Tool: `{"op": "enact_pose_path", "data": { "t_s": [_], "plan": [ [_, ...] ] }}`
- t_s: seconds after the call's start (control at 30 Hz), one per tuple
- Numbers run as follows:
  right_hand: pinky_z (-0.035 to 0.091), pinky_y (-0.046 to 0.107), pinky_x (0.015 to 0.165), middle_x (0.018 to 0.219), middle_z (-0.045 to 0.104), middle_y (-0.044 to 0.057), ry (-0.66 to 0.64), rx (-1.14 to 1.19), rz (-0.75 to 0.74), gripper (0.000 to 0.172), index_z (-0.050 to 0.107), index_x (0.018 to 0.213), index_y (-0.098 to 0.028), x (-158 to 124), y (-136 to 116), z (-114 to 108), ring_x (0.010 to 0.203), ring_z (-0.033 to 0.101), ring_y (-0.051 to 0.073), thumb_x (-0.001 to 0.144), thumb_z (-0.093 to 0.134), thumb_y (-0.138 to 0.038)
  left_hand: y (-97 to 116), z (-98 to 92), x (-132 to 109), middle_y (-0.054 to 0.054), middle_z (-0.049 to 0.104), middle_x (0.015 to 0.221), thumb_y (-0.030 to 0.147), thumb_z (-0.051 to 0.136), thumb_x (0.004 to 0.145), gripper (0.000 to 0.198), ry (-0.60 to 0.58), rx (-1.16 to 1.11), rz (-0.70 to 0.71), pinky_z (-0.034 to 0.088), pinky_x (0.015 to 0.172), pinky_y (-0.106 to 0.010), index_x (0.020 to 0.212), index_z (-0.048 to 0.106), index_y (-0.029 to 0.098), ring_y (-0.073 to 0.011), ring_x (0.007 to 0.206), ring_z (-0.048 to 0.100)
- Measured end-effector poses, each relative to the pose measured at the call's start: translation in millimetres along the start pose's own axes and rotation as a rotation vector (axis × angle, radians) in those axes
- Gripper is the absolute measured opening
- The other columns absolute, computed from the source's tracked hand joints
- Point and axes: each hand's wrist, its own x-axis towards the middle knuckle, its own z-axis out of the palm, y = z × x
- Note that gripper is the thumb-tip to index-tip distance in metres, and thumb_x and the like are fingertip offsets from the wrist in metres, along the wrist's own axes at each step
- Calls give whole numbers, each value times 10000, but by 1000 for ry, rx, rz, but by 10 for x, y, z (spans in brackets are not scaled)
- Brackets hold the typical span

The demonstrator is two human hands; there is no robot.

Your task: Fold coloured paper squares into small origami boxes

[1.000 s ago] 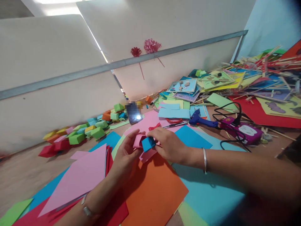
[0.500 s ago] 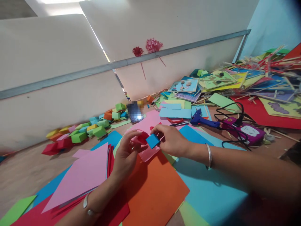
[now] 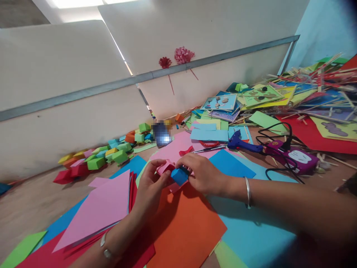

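Observation:
My left hand (image 3: 152, 188) pinches a folded pink paper piece (image 3: 165, 166) between thumb and fingers. My right hand (image 3: 205, 174) is closed on a small folded blue paper piece (image 3: 179, 175), pressed against the pink one. Both hands hover just above an orange sheet (image 3: 184, 227) lying on the table. A pink scrap (image 3: 174, 187) shows under the blue piece. Each wrist wears a silver bangle.
A pink sheet (image 3: 97, 210) on red and blue sheets lies at the left. Folded paper boxes (image 3: 97, 158) line the wall. A blue glue gun (image 3: 242, 144), scissors (image 3: 208, 147), a purple device with black cable (image 3: 292, 158) and piles of cards and sticks (image 3: 306, 96) fill the right.
The blue piece was lifted slightly apart from the pink one half a second ago; now my hands have come back together and lower, with the blue piece pressed to the pink.

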Motion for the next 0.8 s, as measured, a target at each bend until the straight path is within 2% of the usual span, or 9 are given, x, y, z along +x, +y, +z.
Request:
{"op": "enact_pose_path", "data": {
  "t_s": [0.1,0.2,0.4,0.5,0.67,0.8],
  "plan": [
    [497,308,786,967,623,67,10,22,-71,402,590,992,-171,-31,22,58,919,566,189,665,520,51,13,32,1,-11,662,959,354,826,605,445,53,17,13,551,563,-224,946,582,203,-150,763,640],
    [517,339,835,1000,622,76,17,18,-125,391,583,1012,-174,-57,22,93,964,563,197,690,519,38,26,43,0,4,668,915,295,791,610,394,44,6,22,519,536,-200,931,580,207,-130,713,618],
    [515,369,918,1057,610,96,70,-28,-178,365,584,1074,-159,-72,-2,83,1037,564,205,769,518,30,9,14,-10,8,665,941,328,812,637,392,9,-26,-4,530,605,-207,964,633,207,-111,718,603],
    [516,375,919,1081,606,109,79,-35,-170,340,587,1103,-145,-65,-17,66,1049,569,209,810,522,15,8,6,-22,0,672,947,327,828,623,436,-1,-40,-49,529,630,-214,1004,658,199,-105,701,598],
    [513,379,911,1082,615,119,27,-72,-105,293,593,1106,-134,-61,-50,50,1071,575,225,846,532,-13,54,10,-36,-9,692,915,221,817,551,504,-18,-121,-103,539,656,-237,1032,668,196,-132,730,625],
    [518,388,867,1101,619,124,17,-112,-10,386,552,1218,-141,-62,-62,37,1010,588,226,847,553,-35,62,11,-42,-14,692,886,219,800,567,486,-36,-127,-91,547,638,-247,1042,699,201,-136,712,629]
  ]
}}
